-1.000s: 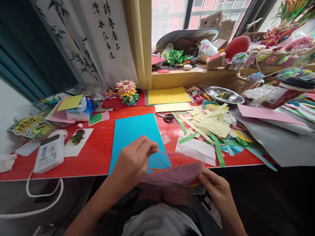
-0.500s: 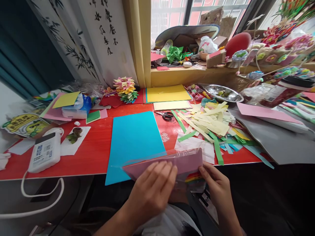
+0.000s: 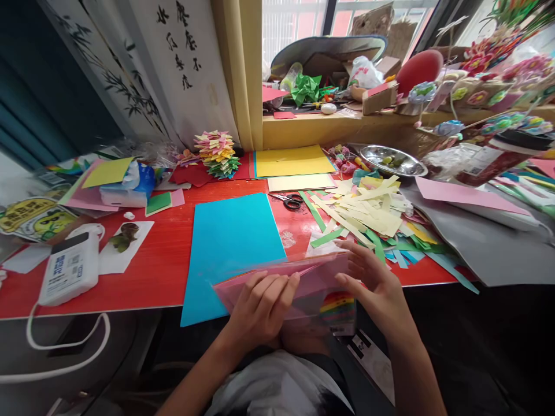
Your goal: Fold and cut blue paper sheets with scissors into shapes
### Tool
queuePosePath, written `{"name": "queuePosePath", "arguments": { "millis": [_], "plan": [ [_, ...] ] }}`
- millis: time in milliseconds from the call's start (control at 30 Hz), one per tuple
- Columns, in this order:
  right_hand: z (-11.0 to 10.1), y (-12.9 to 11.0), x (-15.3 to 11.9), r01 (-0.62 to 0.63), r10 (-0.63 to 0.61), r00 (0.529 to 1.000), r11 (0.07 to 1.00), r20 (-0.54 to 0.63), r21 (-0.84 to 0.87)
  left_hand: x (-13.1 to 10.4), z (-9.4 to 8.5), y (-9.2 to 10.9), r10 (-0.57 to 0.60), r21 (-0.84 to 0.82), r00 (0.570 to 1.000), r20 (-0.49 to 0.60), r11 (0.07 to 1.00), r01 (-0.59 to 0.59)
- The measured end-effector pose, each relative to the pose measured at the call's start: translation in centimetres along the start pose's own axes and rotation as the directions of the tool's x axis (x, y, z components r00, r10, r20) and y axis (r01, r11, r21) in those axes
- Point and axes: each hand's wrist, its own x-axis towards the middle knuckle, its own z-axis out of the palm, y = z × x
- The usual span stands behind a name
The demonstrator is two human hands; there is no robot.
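My left hand is closed on a stack of pink paper inside a clear plastic bag, held over the table's front edge. The near side of the bag carries a rainbow-striped label. At the right end of the bag is my right hand, thumb and fingers spread apart; whether its fingertips touch the plastic I cannot tell. Beneath and behind the bag lies a large blue sheet on the red table, its near corner sticking out past the edge.
Black-handled scissors lie behind the blue sheet. To the right is a heap of paper strips, with a metal dish behind it. A white device with a cable sits left. A folded-paper ornament stands at the back.
My right hand has loosened its pinch on the bag's lower right side, moved up and spread its fingers. The bag has tilted, and a pink sheet's edge now stands out near my left fingers.
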Motion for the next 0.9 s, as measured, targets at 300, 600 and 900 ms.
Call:
{"name": "queuePosePath", "arguments": {
  "millis": [300, 600, 900],
  "plan": [
    [1.6, -1.8, 3.0, 0.012, -0.009, 1.000, 0.993, 0.024, -0.120, -0.2, 1.0, -0.2, -0.031, 0.018, 0.999, 0.012, 0.999, 0.031],
    [1.9, -2.7, 3.1, -0.035, 0.026, 0.998, 0.985, -0.052, -0.171, 0.0, 0.9, 0.6, -0.093, 0.026, 0.996, 0.005, 0.995, 0.093],
    [2.0, -3.6, 3.5, -0.026, -0.002, 0.996, 0.954, -0.094, -0.298, -0.3, 0.9, 0.5, -0.032, -0.008, 0.999, -0.016, 0.999, 0.032]
  ]
}}
